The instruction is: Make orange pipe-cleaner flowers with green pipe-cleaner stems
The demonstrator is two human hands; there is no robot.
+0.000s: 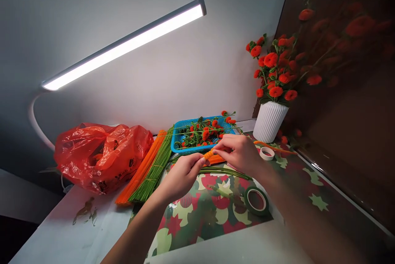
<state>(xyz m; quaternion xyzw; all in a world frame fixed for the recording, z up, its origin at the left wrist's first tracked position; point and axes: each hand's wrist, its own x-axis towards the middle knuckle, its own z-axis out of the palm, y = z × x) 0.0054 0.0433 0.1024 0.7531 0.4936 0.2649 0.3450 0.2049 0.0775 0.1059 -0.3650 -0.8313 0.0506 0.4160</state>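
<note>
Between my two hands is a small coiled orange piece (209, 155), apparently a wound pipe cleaner. My left hand (186, 173) pinches its left end with thumb and forefinger. On its right end, the fingertips of my right hand (239, 153) are closed. An orange strand (277, 149) stretches out to the right from behind my right hand. Just behind my hands sits a blue basket (188, 123) with small red-orange flowers and green stems in it. Green stems (226, 171) and orange strips (217, 159) lie under and beside my hands.
A red plastic bag (101, 157) and bundles of orange strips (142, 169) and green stems (154, 173) are on the left. At right are a white vase (270, 122), white tape (267, 154) and green tape (256, 201). A lit lamp (126, 46) hangs above.
</note>
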